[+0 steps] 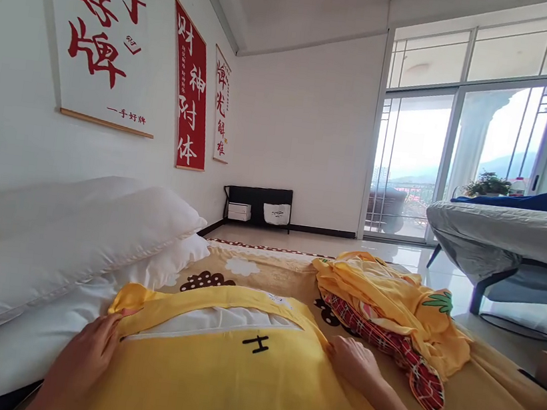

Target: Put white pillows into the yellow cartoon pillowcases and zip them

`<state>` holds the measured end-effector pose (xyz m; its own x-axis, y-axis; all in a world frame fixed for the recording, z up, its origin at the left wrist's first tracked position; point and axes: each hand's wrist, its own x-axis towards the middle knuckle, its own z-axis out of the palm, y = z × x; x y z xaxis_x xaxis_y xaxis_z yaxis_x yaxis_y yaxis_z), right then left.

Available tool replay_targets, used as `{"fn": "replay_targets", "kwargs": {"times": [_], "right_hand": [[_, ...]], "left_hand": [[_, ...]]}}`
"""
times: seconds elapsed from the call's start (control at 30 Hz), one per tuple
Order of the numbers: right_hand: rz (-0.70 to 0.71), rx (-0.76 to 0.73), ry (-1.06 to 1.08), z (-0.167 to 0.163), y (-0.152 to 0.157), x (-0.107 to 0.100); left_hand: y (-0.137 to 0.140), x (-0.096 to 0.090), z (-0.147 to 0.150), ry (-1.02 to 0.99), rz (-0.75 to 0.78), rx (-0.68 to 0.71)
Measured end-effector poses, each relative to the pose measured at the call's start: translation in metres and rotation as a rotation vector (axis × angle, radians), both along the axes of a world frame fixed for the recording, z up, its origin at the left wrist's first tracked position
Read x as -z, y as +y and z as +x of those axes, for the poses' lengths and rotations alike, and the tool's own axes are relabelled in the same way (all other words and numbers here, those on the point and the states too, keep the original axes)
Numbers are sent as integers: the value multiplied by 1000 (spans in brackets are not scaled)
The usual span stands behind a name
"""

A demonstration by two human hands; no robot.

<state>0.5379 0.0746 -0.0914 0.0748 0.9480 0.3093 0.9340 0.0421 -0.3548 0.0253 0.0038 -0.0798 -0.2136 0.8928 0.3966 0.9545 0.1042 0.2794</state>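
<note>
white scroll (105, 35): 一手好牌 | red scroll (190, 90): 财神附体 | yellow pillowcase (252, 370): letter "H"
</note>
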Motion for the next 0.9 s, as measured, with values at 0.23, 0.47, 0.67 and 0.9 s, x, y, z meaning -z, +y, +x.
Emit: {"fn": "replay_targets", "kwargs": {"times": [0.23, 0.47, 0.67, 0.9], "right_hand": [[128, -291, -167, -97, 23, -33], [154, 12, -138, -84, 56, -41], [189, 65, -74, -66, 56, -65], [184, 47, -17, -45, 50, -53]], "left_hand": [[2, -35, 167, 84, -208, 816], [26, -31, 206, 225, -337, 820], [78, -55, 262, 295, -85, 941], [127, 5, 313, 319, -483, 917]]}}
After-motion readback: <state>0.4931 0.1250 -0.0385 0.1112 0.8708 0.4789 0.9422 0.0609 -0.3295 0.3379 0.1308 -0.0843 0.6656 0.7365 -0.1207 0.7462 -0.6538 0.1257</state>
